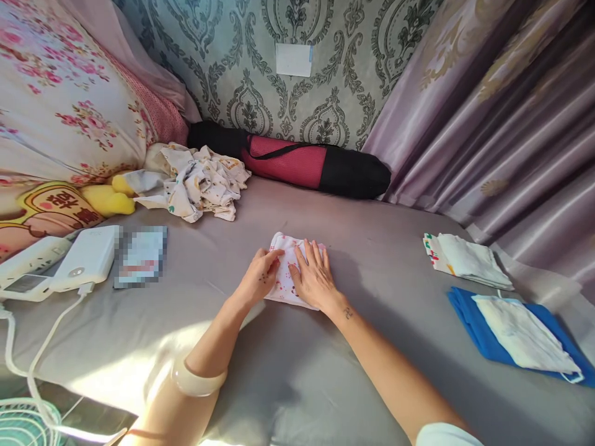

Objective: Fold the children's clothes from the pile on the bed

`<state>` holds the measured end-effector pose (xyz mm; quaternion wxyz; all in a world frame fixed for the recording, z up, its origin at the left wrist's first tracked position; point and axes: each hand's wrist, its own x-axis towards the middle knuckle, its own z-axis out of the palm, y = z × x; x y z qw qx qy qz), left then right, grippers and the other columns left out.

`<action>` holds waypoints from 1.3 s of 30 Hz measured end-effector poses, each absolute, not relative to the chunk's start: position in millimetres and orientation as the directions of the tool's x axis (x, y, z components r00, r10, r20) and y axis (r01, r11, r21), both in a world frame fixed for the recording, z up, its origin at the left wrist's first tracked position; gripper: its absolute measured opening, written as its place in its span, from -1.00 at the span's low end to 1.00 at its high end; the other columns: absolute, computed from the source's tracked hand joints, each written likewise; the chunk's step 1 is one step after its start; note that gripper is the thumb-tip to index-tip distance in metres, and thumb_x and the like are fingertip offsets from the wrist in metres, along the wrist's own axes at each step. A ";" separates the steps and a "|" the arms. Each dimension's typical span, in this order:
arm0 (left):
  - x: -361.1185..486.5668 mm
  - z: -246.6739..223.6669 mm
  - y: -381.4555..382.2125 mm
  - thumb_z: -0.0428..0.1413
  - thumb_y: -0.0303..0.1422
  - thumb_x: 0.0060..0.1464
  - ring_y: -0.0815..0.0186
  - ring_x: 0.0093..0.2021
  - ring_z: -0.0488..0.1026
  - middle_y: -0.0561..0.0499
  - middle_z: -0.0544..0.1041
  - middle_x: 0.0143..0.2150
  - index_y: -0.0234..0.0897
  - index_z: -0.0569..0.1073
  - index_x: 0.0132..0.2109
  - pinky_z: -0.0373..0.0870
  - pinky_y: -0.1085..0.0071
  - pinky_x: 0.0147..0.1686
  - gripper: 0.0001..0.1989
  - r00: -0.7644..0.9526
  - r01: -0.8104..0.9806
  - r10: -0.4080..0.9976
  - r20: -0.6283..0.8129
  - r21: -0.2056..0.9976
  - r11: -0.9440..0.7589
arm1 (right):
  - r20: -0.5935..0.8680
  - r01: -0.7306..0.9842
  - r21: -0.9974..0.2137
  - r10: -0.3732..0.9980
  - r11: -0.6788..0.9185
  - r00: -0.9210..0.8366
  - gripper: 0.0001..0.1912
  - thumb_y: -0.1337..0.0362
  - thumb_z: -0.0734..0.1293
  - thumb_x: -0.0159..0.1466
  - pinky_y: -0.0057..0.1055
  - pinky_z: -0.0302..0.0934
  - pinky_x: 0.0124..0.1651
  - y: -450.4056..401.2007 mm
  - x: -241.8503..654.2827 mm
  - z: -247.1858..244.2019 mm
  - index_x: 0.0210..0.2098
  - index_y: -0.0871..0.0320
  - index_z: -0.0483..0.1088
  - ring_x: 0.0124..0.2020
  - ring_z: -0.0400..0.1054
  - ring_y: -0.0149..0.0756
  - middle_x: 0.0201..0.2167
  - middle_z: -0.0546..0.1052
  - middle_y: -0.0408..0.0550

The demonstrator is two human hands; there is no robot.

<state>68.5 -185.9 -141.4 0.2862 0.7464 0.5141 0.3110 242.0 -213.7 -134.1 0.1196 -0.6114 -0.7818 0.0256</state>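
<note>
A small folded white cloth with a pink and red print (pixel 289 286) lies flat on the grey sheet (pixel 372 248). My right hand (pixel 315 272) rests on its right part, palm down with the fingers spread. At the cloth's left edge is my left hand (pixel 261 274), its fingers curled together and the index finger pointing over the cloth. Whether the left fingers pinch the edge is hidden.
A crumpled printed cloth (pixel 202 183) lies at the back left, beside a black and red rolled bag (pixel 288 162). White power devices (pixel 88 257) with cables and a blurred packet (pixel 141 255) are left. Folded cloths (pixel 469 257) and a mask (pixel 525 331) on blue fabric (pixel 469 316) lie right.
</note>
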 end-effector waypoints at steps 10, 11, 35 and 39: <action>65.9 -140.4 -186.6 -0.15 -0.45 0.18 0.22 -0.16 0.38 -0.11 0.34 -0.14 -0.12 0.30 0.30 0.36 0.35 -0.12 -0.45 0.241 0.811 0.970 0.024 0.545 -0.215 | 0.161 0.966 -0.138 0.967 0.221 -0.198 -0.35 0.04 0.04 0.42 0.14 -0.29 0.36 -215.8 241.5 -143.8 0.41 0.20 -0.02 0.43 -0.28 0.13 0.43 -0.09 0.25; 65.9 -138.4 -187.2 -0.15 -0.45 0.18 0.22 -0.15 0.39 -0.11 0.35 -0.14 -0.12 0.30 0.30 0.36 0.35 -0.13 -0.44 0.238 0.815 0.971 0.012 0.541 -0.206 | 0.153 0.966 -0.135 0.968 0.220 -0.199 -0.36 0.03 0.03 0.43 0.14 -0.29 0.36 -215.6 242.0 -142.3 0.40 0.21 -0.02 0.43 -0.28 0.13 0.43 -0.09 0.26; 56.7 -120.5 -184.5 -0.17 -0.53 0.08 0.20 -0.08 0.48 -0.16 0.48 -0.08 -0.29 0.47 0.12 0.37 0.31 -0.04 -0.47 -0.093 0.629 0.994 0.048 0.777 0.022 | 0.128 0.959 -0.166 0.969 0.229 -0.209 -0.38 0.09 0.01 0.44 0.12 -0.35 0.37 -204.9 223.4 -126.1 0.36 0.35 0.06 0.42 -0.16 0.06 0.39 0.05 0.27; 56.0 -119.7 -183.3 -0.16 -0.49 0.09 0.18 -0.08 0.46 -0.16 0.48 -0.11 -0.29 0.47 0.11 0.37 0.26 -0.02 -0.49 -0.131 0.618 0.988 0.084 0.786 0.015 | 0.209 0.940 -0.173 0.944 0.293 -0.256 -0.37 0.08 0.02 0.43 0.12 -0.46 0.38 -204.6 202.7 -118.6 0.38 0.31 0.01 0.45 -0.31 -0.02 0.43 -0.10 0.21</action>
